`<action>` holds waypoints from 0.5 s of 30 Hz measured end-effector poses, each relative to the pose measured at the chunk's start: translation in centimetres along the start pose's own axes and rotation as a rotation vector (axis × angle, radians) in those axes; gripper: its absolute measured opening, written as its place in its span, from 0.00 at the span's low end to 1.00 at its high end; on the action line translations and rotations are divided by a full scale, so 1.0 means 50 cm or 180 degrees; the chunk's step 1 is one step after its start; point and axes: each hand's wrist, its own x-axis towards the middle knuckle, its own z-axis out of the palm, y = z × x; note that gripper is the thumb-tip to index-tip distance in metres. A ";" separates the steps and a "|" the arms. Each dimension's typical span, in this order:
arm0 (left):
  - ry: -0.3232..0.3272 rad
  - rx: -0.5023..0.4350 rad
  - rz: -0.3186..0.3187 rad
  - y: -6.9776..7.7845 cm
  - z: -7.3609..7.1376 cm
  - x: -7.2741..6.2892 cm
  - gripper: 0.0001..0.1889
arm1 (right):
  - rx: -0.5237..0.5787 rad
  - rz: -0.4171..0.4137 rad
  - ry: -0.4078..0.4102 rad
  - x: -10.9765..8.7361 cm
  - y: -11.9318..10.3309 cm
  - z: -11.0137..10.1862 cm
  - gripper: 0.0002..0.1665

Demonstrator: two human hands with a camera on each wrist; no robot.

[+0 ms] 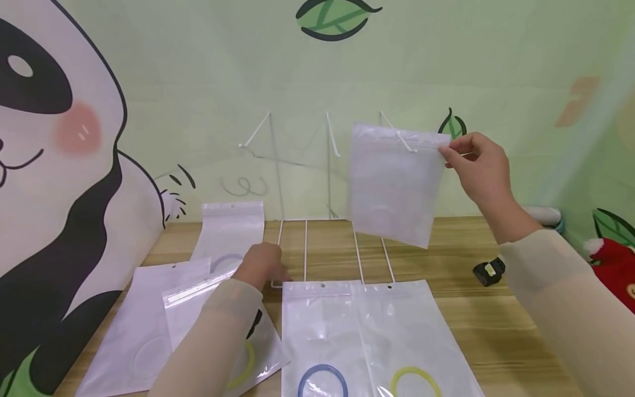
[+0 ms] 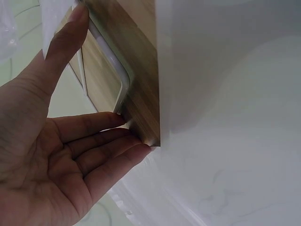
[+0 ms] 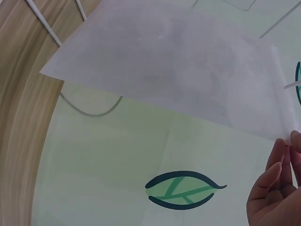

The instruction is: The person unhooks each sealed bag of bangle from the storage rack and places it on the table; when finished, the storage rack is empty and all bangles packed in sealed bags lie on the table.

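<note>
A white wire rack (image 1: 306,251) with three upright arms stands against the backdrop. From its right hook (image 1: 399,132) hangs a translucent white zip bag (image 1: 392,184), slightly tilted. My right hand (image 1: 483,171) pinches that bag's upper right corner between thumb and fingers; the right wrist view shows the same grip by the right hand (image 3: 275,193). Low at the rack's front left corner is my left hand (image 1: 260,264). In the left wrist view the left hand (image 2: 61,155) has its fingers extended, touching the bent wire corner (image 2: 123,80), with its thumb apart from them.
Two bags lie in front of the rack, one with a blue ring (image 1: 322,380), one with a yellow ring (image 1: 415,377). Several more bags (image 1: 144,309) overlap at left. A small black object (image 1: 488,272) and a red plush (image 1: 612,270) are at right.
</note>
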 end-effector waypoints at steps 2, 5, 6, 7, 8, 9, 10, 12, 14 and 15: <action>-0.0005 0.0053 0.0008 0.000 0.000 0.000 0.22 | -0.0086 -0.0079 0.0056 -0.006 -0.002 -0.004 0.25; -0.0023 0.0079 0.0001 0.001 0.000 0.001 0.22 | -0.0156 -0.0212 0.0142 -0.016 -0.007 -0.010 0.26; -0.0026 0.0068 -0.0003 0.001 0.000 0.002 0.22 | -0.0167 -0.0253 0.0164 -0.019 -0.008 -0.012 0.26; -0.0027 0.0059 -0.0005 0.001 0.000 0.002 0.22 | -0.0176 -0.0290 0.0179 -0.023 -0.010 -0.015 0.26; -0.0024 0.0055 -0.0002 0.001 0.000 0.002 0.22 | -0.0181 -0.0312 0.0182 -0.027 -0.012 -0.018 0.25; -0.0019 0.0052 0.0002 0.000 0.001 0.002 0.22 | -0.0169 -0.0333 0.0175 -0.030 -0.014 -0.021 0.25; -0.0015 0.0055 0.0006 0.000 0.002 0.003 0.22 | -0.0163 -0.0341 0.0169 -0.034 -0.015 -0.024 0.24; -0.0014 0.0056 0.0007 -0.001 0.003 0.005 0.22 | -0.0095 -0.0339 0.0133 -0.042 -0.018 -0.031 0.22; -0.0023 0.0040 -0.0008 -0.001 0.003 0.005 0.22 | -0.0016 -0.0334 0.0091 -0.049 -0.019 -0.037 0.20; -0.0031 0.0031 -0.0014 -0.001 0.003 0.006 0.22 | 0.0035 -0.0332 0.0074 -0.052 -0.020 -0.041 0.19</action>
